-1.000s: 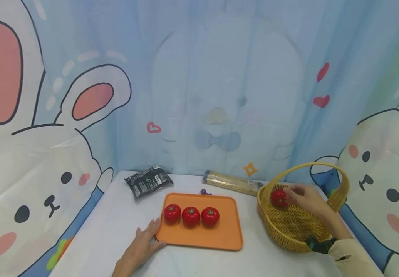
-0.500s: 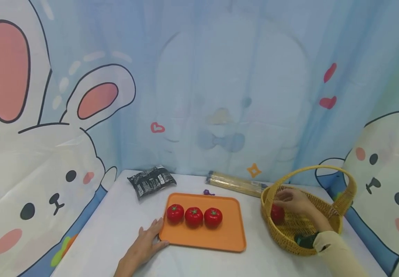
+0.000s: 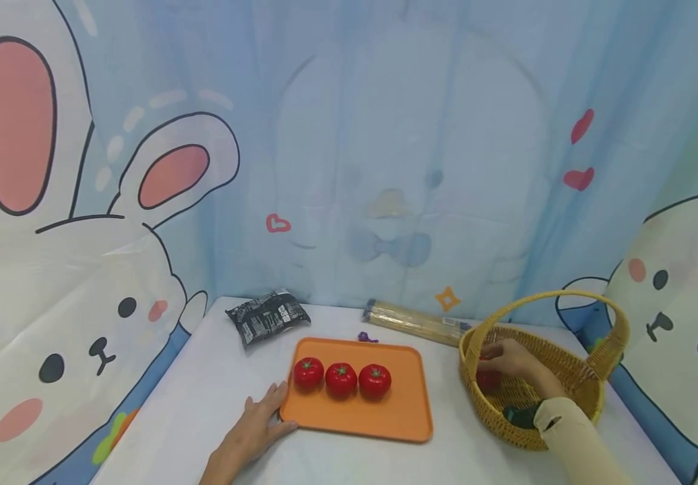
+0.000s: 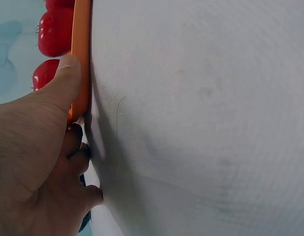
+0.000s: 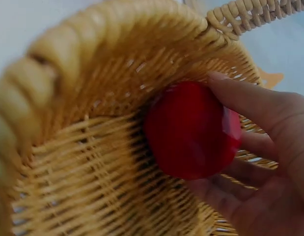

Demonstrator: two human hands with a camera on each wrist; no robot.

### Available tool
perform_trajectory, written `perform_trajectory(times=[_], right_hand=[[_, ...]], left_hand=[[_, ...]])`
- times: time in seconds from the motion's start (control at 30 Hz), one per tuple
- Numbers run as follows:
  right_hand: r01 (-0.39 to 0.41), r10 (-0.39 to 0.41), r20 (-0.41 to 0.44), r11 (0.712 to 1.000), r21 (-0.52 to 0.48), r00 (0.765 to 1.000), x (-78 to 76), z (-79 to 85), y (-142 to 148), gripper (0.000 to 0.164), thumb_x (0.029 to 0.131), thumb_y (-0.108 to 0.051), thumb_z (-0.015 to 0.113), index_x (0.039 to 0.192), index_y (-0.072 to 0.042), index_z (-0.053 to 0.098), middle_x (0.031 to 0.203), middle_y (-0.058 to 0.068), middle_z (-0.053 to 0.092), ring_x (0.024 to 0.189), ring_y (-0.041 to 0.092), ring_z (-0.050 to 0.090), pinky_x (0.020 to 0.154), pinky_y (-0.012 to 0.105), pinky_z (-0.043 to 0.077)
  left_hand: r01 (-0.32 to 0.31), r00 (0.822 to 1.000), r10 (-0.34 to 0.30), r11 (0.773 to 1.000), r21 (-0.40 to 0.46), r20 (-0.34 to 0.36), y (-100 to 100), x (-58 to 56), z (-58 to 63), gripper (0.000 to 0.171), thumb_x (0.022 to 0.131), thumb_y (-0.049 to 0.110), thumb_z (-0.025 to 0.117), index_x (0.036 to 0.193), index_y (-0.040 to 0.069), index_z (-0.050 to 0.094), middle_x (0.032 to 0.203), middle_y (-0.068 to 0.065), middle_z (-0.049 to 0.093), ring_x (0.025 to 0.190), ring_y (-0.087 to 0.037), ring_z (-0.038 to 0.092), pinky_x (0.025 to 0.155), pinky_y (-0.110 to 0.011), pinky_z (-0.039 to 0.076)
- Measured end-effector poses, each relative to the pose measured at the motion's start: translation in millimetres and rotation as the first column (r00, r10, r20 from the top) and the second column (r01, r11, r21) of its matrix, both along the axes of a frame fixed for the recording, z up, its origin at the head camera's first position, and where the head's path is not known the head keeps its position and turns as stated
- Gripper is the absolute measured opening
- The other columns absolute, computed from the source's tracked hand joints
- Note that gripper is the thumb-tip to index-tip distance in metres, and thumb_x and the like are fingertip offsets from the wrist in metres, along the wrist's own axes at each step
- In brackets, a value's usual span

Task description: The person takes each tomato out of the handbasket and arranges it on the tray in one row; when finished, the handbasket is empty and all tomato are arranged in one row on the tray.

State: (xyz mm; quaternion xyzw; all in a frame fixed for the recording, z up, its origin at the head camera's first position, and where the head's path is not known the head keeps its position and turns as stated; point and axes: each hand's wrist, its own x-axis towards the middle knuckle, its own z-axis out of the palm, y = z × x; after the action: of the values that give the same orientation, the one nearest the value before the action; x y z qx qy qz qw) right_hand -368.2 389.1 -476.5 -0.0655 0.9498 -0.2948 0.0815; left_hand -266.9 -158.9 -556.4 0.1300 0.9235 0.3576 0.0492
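In the head view, my right hand [image 3: 513,360] reaches into the yellow wicker basket [image 3: 473,397] and grips a red tomato [image 5: 191,130] near the basket's wall. The right wrist view has the thumb on the tomato's upper side and fingers beneath it. My left hand [image 3: 252,429] rests at the near left corner of an orange tray [image 3: 397,417]. Its thumb touches the tray's near edge, and its other fingers lie beside the left edge. On the tray, three tomatoes stand in a row: left tomato [image 3: 308,373], middle tomato [image 3: 341,380], right tomato [image 3: 375,381].
A crumpled black packet [image 3: 268,316] lies at the back left of the white table [image 3: 325,465]. Behind the tray is a small purple object [image 3: 366,337]. A long golden packaged bundle [image 3: 412,323] lies along the back, reaching the basket. The basket's tall handle [image 3: 552,294] arches over its opening.
My right hand has moved slightly lower and further into the basket with the tomato, and its forearm has swung left. The left hand and tray keep their places; the head view has shifted slightly.
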Motion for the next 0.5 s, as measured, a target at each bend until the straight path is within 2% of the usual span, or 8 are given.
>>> perform_trajectory(times=[0.1,0.2,0.4,0.5], right_hand=[[-0.032,0.032,0.047,0.999,-0.004,0.998,1.6,4.9,4.1,0.041,0.098,-0.028,0.079,0.116,0.009,0.077,0.106,0.021,0.078,0.099,0.036,0.074,0.084,0.051,0.066],[-0.039,0.039,0.093,0.999,-0.006,0.995,4.1,11.0,8.8,0.032,0.097,-0.023,0.078,0.107,0.008,0.077,0.095,0.012,0.076,0.087,0.026,0.073,0.075,0.045,0.066],[-0.007,0.006,0.155,1.0,0.003,0.988,5.3,18.1,14.4,0.048,0.092,-0.017,0.081,0.119,0.02,0.066,0.105,0.02,0.073,0.094,0.029,0.074,0.079,0.046,0.068],[0.004,-0.009,0.164,1.0,0.031,0.986,6.2,20.7,15.7,0.042,0.089,-0.016,0.084,0.111,0.016,0.067,0.101,0.019,0.073,0.091,0.029,0.074,0.078,0.046,0.068]], left_hand=[[0.001,1.0,-0.001,1.0,-0.006,-0.002,0.9,-1.3,0.3,0.085,0.096,0.04,0.08,0.163,0.003,0.044,0.169,-0.021,0.041,0.16,-0.044,0.031,0.128,-0.076,0.01],[0.002,1.0,-0.002,1.0,-0.012,-0.002,1.5,-2.7,0.7,0.085,0.096,0.04,0.08,0.163,0.003,0.044,0.169,-0.021,0.041,0.16,-0.045,0.031,0.128,-0.076,0.011],[0.013,1.0,-0.013,1.0,0.008,-0.023,1.6,-1.5,2.6,0.082,0.097,0.037,0.08,0.162,0.001,0.045,0.167,-0.024,0.042,0.158,-0.047,0.034,0.126,-0.078,0.012],[0.024,0.999,-0.023,0.999,0.024,-0.04,1.7,0.2,3.2,0.081,0.097,0.035,0.08,0.161,-0.001,0.046,0.166,-0.025,0.043,0.157,-0.047,0.034,0.125,-0.079,0.011]])
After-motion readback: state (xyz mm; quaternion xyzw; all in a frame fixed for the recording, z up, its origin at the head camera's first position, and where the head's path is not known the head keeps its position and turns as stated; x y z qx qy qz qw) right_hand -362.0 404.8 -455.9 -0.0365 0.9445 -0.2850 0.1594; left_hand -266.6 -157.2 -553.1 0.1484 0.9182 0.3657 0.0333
